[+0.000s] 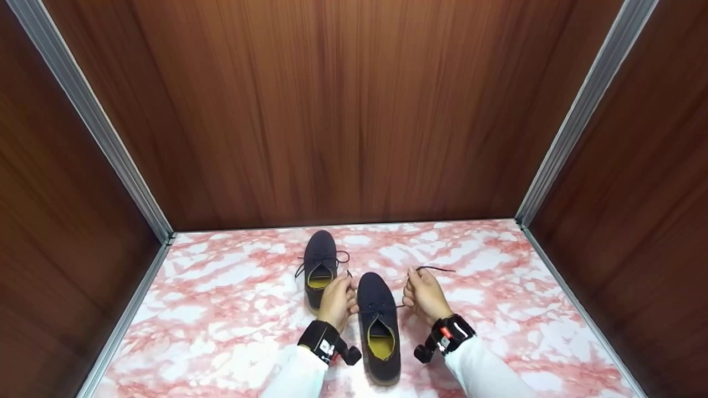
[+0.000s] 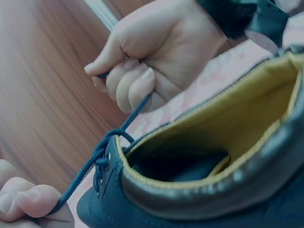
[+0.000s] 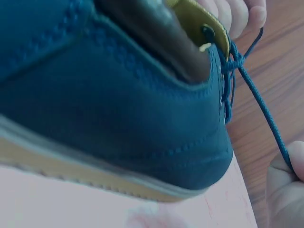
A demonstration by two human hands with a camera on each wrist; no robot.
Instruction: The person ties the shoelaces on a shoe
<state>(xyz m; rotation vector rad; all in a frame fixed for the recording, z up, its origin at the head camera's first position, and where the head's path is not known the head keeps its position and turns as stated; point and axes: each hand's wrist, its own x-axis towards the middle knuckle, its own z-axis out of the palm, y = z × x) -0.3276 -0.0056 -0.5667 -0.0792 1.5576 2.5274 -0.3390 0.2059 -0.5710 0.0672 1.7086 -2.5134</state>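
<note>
On the marbled tabletop (image 1: 221, 331), the nearer navy lace-up shoe (image 1: 376, 296) lies lengthwise between the left hand (image 1: 337, 298) and right hand (image 1: 425, 293), toe pointing away, its opening showing yellow lining (image 1: 380, 347). Each hand's curled fingers grip one side of the shoelace (image 3: 259, 100), which runs across the shoe's long axis.

Near six o'clock in my head view, the marbled surface (image 1: 232, 354) glares; the wood panels (image 1: 66, 221) at nine and three sit dim. My wrist views look bluish, the right washed-out toward seven.
</note>
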